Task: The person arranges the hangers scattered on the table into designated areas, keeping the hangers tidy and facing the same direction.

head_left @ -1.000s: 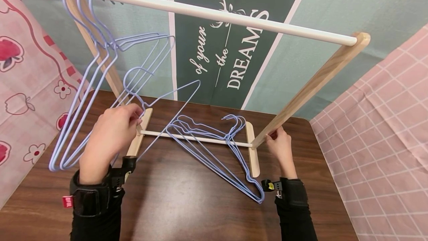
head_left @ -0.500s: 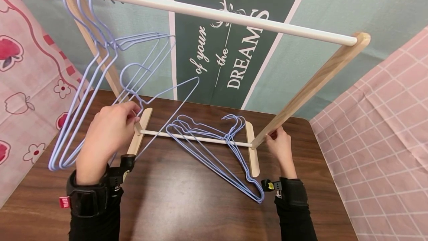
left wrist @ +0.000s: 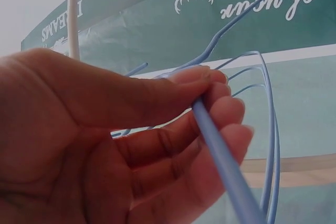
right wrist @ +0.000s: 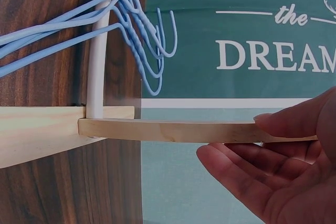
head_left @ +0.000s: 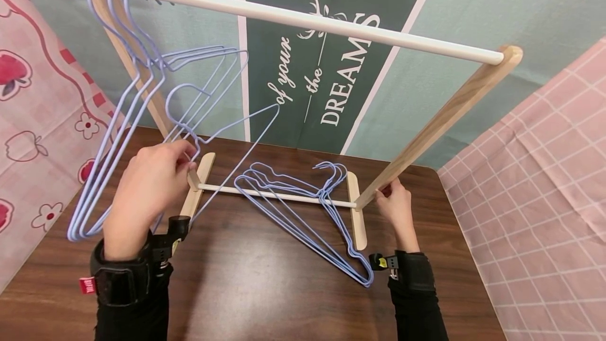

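My left hand (head_left: 149,186) pinches a blue hanger (left wrist: 226,162) between thumb and fingers, on its sloping wire below the hook. The hanger is tilted, its hook up and its far corner to the right, below the top rod and apart from it. My right hand (head_left: 396,204) holds the lower part of the wooden right post (head_left: 442,120) of a garment rack, thumb on one face and fingers on the other. From the left end of the white top rod (head_left: 303,19) hang three blue hangers (head_left: 150,64). Several more hangers (head_left: 324,193) lie over the low white rod.
The rack's flat wooden feet (head_left: 358,228) stand on a dark wood-grain table (head_left: 265,288). A green curtain with lettering (head_left: 350,78) rises behind. A pink patterned cloth (head_left: 33,120) borders the left side, and a pink checked cloth (head_left: 549,188) the right.
My left hand has shifted slightly left, taking the pinched hanger with it; its hook and far corner have moved left and a little up. My right hand keeps its hold on the post.
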{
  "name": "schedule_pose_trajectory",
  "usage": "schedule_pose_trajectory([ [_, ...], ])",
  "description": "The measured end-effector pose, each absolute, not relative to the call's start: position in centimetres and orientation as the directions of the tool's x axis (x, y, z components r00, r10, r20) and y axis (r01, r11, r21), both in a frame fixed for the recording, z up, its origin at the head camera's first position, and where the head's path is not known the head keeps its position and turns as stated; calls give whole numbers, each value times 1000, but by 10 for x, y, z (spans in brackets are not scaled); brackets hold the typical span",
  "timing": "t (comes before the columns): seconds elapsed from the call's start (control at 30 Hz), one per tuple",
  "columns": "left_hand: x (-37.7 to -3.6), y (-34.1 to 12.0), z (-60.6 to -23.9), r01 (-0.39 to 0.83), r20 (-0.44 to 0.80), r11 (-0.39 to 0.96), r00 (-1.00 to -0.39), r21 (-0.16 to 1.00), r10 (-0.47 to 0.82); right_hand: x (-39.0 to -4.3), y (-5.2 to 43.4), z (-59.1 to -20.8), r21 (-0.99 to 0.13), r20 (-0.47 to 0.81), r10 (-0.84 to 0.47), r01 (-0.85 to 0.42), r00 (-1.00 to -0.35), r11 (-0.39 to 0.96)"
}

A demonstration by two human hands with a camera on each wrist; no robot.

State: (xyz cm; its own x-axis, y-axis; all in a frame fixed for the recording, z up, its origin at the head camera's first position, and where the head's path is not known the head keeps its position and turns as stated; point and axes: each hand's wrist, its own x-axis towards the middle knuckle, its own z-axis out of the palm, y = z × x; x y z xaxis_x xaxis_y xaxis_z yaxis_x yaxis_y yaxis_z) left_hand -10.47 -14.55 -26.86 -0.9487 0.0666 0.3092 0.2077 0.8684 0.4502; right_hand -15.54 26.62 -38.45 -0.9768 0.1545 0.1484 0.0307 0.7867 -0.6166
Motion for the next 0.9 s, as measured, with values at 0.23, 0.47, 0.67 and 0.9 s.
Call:
schedule_pose_trajectory([
  [0.23,-105,-146,-265,224,339,870,-938,440,70,-156,266,-385,-618,158,155,25,-975,785],
  [0.47,-105,-146,-263,219,349,874,-935,433,61,-156,267,-387,-619,162,155,22,-975,785],
  [0.67,-104,-146,-259,213,350,875,-935,434,54,-155,266,-385,-617,154,158,30,-975,786],
  [0.9,-104,-147,-256,250,403,873,-913,420,67,-155,266,-385,-614,164,156,22,-974,789],
])
